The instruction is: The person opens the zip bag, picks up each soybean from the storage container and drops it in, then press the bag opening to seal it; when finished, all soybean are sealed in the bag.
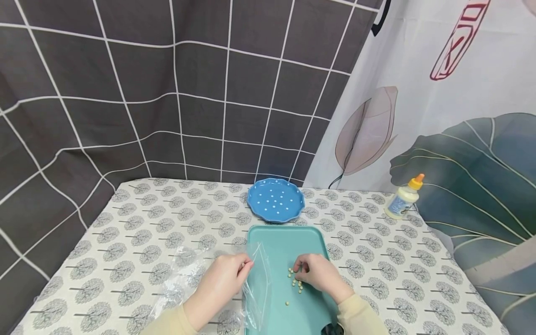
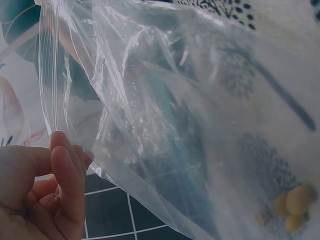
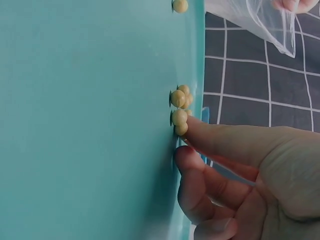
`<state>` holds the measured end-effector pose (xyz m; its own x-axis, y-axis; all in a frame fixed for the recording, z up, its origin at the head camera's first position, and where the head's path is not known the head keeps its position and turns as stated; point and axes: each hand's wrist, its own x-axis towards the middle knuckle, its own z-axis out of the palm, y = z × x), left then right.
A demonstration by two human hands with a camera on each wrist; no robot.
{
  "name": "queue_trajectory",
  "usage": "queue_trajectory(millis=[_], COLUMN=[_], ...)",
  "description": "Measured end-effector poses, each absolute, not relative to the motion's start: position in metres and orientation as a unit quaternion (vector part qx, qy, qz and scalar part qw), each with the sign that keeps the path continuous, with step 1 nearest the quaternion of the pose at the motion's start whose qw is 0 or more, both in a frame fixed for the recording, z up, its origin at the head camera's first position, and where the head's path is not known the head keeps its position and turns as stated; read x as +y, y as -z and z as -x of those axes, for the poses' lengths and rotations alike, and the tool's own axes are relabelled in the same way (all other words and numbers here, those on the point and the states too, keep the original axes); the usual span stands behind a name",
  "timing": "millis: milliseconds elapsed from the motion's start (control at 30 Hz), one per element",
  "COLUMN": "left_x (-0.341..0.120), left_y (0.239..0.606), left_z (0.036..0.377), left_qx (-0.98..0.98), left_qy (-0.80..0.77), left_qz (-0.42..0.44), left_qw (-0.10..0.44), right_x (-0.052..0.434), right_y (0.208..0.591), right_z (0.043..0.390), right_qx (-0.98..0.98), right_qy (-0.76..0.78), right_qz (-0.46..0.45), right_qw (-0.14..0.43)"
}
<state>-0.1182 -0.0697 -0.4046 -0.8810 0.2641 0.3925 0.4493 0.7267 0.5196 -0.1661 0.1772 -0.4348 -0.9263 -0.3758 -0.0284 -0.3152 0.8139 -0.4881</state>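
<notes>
When read from far L, shows first dark cloth (image 1: 138, 70) w/ white grid lines, hung as backdrop, and in front of it tablecloth (image 1: 125, 253), pale w/ gray tree print. Next, going R, has clear bag (image 2: 135, 110) spread over tablecloth and overlapping L edge of tray (image 1: 293, 242). Thru film, lower R in L wrist view, shows a few yellow bits (image 2: 299, 201); can't tell if inside bag or behind it. Grips bag w/ L hand (image 1: 219, 279), pinching film near zip edge betw. thumb + curled fingers. Mid-table, shows tray's full length nearly, teal, w/ rounded corners. Just beyond tray's far edge, has plate (image 1: 276, 195), blue w/ white dots + wavy rim. On tray, abt. the middle, has yellow balls (image 1: 300, 291), small, in loose bunch, plus one (image 1: 287, 303) apart, nearer the wearer. At bunch, from its R side, holds R hand (image 1: 320, 272) low, fingers bent; in R wrist view, touches balls w/ one fingertip, w/ small gap betw. tips. Can't tell if pinching any. By R sleeve (image 1: 362, 316), pale yellow, has black thing (image 1: 332, 329), cut off by frame edge, too little to ID. Far R, near back corner of tablecloth, has bottle (image 1: 402, 200), standing, whitish w/ orange cap + blue label. Behind bottle, ends w/ white curtain (image 1: 418, 107), printed w/ big blue-gray leaf, pinkish petals + red marks.
</notes>
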Motion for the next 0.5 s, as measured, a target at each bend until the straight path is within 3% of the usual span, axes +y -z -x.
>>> queue_trajectory(millis=[500], left_x=[-0.0705], left_y=[0.4043], left_z=[0.1189], left_qx=[-0.916], left_qy=[0.324], left_qz=[0.192], left_qw=[0.141], right_x=[0.1788], right_y=[0.4371], right_z=[0.1666], right_qx=[0.953], right_qy=[0.243], right_qz=[0.174], right_qw=[0.057])
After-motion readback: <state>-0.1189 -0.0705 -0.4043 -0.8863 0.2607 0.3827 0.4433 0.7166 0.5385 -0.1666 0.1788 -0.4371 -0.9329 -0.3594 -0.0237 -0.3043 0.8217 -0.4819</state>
